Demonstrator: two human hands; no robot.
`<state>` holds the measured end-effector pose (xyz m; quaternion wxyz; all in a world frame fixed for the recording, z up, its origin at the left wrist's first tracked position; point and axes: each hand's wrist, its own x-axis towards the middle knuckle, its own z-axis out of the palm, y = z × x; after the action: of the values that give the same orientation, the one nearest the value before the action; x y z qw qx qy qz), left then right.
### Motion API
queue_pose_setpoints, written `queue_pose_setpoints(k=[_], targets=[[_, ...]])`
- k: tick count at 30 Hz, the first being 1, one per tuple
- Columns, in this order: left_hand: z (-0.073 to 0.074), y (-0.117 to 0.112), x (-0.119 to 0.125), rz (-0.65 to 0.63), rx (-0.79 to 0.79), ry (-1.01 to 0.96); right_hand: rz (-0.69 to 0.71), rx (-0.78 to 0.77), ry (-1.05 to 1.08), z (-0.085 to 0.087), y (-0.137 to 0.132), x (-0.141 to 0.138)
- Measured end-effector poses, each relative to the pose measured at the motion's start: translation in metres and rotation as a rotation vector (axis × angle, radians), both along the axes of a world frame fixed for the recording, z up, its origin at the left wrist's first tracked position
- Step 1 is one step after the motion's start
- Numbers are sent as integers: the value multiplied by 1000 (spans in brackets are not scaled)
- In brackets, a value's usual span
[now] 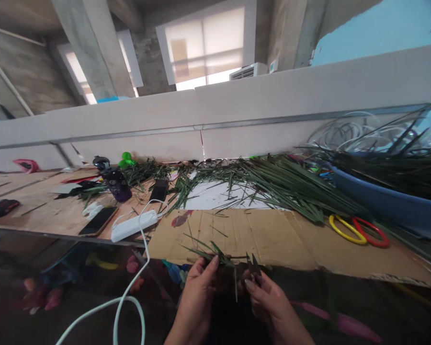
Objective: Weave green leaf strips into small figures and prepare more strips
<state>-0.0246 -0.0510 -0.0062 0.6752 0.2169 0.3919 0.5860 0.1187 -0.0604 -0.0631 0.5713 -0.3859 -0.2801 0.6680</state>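
My left hand [198, 285] is closed on a small bundle of thin green leaf strips [210, 252] at the near edge of the cardboard sheet [273, 237]. My right hand [264, 294] grips a small dark pair of snips [252, 265], blades pointing up beside the strips. One strip hangs down between the two hands. Both hands are just below the table edge, close together.
A big heap of long green leaves [283, 182] lies across the table's far side, beside a blue tub [388, 201] of more leaves. Yellow and red scissor handles [357, 231], a white power strip [134, 225] with cable, two phones [98, 220] and a purple bottle [119, 187] lie around.
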Motion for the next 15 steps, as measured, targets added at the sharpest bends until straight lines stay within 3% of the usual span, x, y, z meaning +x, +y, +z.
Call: queue_pose_setpoints(k=[6,15], targets=[[-3,1,5,-26,-5,-73,-35,71,16,0,6,-12],[-11,-5,15,-44,82,-65,-61,72,27,17,6,-11]])
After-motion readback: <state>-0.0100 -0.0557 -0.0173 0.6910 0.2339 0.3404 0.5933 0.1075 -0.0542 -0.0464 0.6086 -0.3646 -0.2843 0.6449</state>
